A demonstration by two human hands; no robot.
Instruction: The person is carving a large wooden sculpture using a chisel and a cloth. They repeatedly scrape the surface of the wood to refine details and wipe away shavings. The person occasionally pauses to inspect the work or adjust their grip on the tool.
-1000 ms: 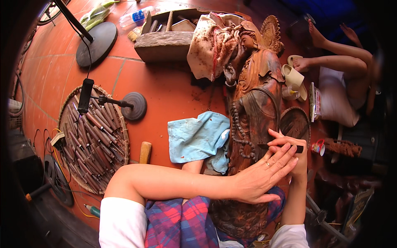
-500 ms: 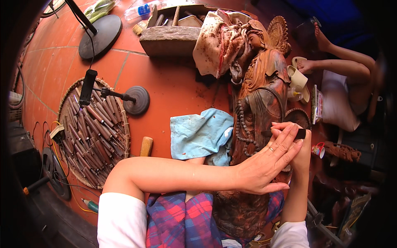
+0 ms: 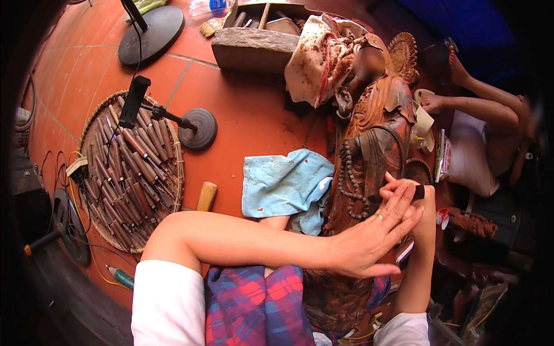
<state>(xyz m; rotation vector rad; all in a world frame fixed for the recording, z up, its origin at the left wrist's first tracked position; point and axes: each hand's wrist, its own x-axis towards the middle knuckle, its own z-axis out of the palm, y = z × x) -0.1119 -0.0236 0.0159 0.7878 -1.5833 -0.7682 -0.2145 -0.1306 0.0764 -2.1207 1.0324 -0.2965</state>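
A carved wooden statue (image 3: 378, 109) of a robed figure with a bead string lies lengthwise before me, its lower end at my lap. Over its right edge, my right hand (image 3: 426, 209) is closed on a dark flat bar (image 3: 423, 192), whose black end sticks out past the fingers. My left hand (image 3: 369, 239) reaches across from the left, fingers stretched, its fingertips lying against the right hand. The left hand covers part of the bar, so its kind does not show. A light blue cloth (image 3: 285, 184) lies left of the statue.
A round woven tray (image 3: 179, 173) full of wooden-handled carving tools stands at left, beside a phone stand (image 3: 198, 128). A wooden mallet handle (image 3: 206, 196) is nearby. Behind are a tool box (image 3: 254, 49) and a stained cloth (image 3: 317, 63). Another person's legs (image 3: 479, 104) extend at right.
The whole view has shifted slightly. Both hands sit a little lower in the picture, still together over the statue, with the dark bar in the right hand.
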